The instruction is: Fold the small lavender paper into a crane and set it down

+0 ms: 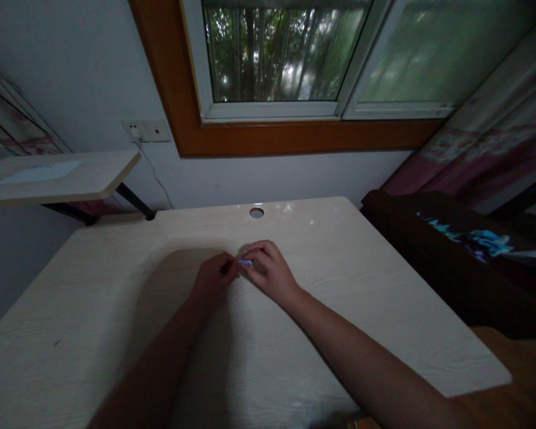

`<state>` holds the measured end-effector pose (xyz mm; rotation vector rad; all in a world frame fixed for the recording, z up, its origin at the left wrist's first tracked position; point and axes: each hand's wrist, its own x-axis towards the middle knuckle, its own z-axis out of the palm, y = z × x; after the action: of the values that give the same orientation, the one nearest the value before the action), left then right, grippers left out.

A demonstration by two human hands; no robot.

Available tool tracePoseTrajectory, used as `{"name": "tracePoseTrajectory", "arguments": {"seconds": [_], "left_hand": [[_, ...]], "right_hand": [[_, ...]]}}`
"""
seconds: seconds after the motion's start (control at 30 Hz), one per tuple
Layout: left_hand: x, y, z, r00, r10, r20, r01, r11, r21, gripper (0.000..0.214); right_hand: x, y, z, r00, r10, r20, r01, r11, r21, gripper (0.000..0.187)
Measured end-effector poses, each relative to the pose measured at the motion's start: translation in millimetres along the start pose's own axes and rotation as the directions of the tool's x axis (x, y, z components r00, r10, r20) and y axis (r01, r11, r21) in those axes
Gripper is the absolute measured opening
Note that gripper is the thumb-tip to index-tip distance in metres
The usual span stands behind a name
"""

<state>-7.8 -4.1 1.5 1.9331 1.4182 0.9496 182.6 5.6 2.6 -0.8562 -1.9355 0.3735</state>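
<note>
We've got a pale wood-look table [352, 274] w/ a round hole [256, 213] near its far edge. On our side of the hole, a small purple thing [245, 262] is b/w our hands: R hand [270, 271] pinches it w/ thumb & fingers, L hand [212, 277] pinches its L end. A shadow [161, 298] lies nearer us, L of the hole. Farther L of the hole: raised shelf [109, 164], black legs [136, 201], paper [40, 173] on top. Up the wall [232, 176] beyond the hole: window [272, 109], brown wood surround [295, 137], greenery [268, 47] outside; to the hole's L, outlet [156, 131] w/ cord [154, 170]. Well R of the hole: curtain [473, 149], dark furniture [429, 268], blue stuff [489, 242] on it.
</note>
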Motion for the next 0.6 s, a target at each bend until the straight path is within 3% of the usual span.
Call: {"name": "tracePoseTrajectory", "arguments": {"seconds": [0.13,0.37,0.6], "left_hand": [[-1.9,0.8,1.5,0.998,0.048,0.035,-0.050,0.997,0.055,0.021],[-2.6,0.3,2.7,0.995,0.098,0.002,-0.097,0.988,0.121,0.020],[-2.4,3.3,0.0,0.997,0.073,-0.029,-0.070,0.993,0.090,0.016]], "right_hand": [[0.0,-1.2,-1.1,0.999,-0.020,0.035,0.022,0.998,-0.058,0.010],[0.2,-4.2,-1.8,0.999,-0.016,0.037,0.017,0.999,-0.029,0.009],[2.4,-6.0,-3.1,0.997,0.048,-0.067,-0.046,0.998,0.035,0.012]]}}
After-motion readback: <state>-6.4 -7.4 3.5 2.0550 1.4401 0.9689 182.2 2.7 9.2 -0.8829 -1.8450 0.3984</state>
